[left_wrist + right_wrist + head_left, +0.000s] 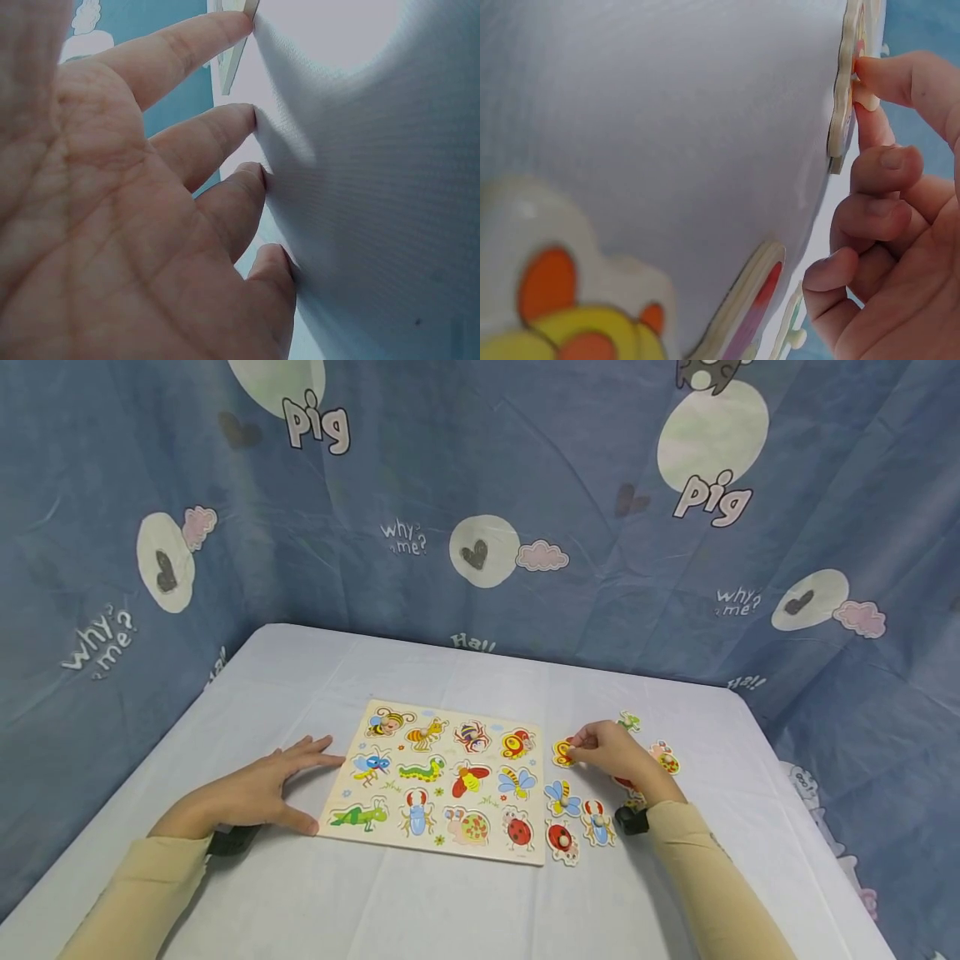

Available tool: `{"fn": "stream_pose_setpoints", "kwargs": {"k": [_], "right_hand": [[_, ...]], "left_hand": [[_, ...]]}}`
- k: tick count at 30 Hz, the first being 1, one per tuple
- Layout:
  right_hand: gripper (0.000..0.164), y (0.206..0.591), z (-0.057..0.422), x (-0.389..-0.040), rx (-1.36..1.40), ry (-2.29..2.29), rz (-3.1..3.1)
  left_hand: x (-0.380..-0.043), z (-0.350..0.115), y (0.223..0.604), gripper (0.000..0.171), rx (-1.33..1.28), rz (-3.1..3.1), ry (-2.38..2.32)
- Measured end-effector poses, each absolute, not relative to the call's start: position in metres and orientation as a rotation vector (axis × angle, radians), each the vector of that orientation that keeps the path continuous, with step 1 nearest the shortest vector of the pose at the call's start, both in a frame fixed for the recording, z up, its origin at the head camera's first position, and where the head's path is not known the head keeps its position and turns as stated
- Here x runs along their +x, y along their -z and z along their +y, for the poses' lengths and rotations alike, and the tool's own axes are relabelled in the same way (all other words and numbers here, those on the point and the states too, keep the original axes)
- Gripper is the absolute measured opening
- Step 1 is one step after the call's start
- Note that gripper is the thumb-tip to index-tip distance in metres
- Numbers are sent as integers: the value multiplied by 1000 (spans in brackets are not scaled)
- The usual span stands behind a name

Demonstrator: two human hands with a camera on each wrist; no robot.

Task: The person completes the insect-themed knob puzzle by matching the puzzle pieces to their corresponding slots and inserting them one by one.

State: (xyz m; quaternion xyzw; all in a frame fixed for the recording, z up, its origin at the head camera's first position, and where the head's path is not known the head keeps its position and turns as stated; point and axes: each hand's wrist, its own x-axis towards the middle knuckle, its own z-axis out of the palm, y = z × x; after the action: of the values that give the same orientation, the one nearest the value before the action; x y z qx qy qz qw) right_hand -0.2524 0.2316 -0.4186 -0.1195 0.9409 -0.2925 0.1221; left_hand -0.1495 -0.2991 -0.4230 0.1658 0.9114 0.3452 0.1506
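Note:
A wooden peg puzzle board (442,797) printed with insects lies flat on the white table. My left hand (255,789) is spread at its left side, thumb by the near corner and index finger at the edge. In the left wrist view, the fingertips (244,116) rest on the tabletop. Right of the board, my right hand (622,758) pinches the knob (866,96) of a red-and-yellow butterfly puzzle piece (562,752) between thumb and index finger. In the right wrist view, the piece seems to be at the table surface; whether it is lifted I cannot tell.
Near the right hand lie a dragonfly piece (562,798), a ladybug piece (562,841), a blue beetle piece (598,823), a snail piece (664,757) and a green piece (628,721). Others are partly hidden under the right wrist. A blue printed curtain (600,602) hangs behind the table.

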Motion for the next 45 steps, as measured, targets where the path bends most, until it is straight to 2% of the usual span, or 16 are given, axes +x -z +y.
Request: {"fn": "stream_pose_setpoints", "kwargs": {"k": [11,45], "right_hand": [[18,414,231,-252,-326,926,2768],[18,407,181,-262,-457,1024,2696]], "left_hand": [[-150,-298,423,100,467,2616,-977],[-149,-294,420,99,478,2623,-991]]}}
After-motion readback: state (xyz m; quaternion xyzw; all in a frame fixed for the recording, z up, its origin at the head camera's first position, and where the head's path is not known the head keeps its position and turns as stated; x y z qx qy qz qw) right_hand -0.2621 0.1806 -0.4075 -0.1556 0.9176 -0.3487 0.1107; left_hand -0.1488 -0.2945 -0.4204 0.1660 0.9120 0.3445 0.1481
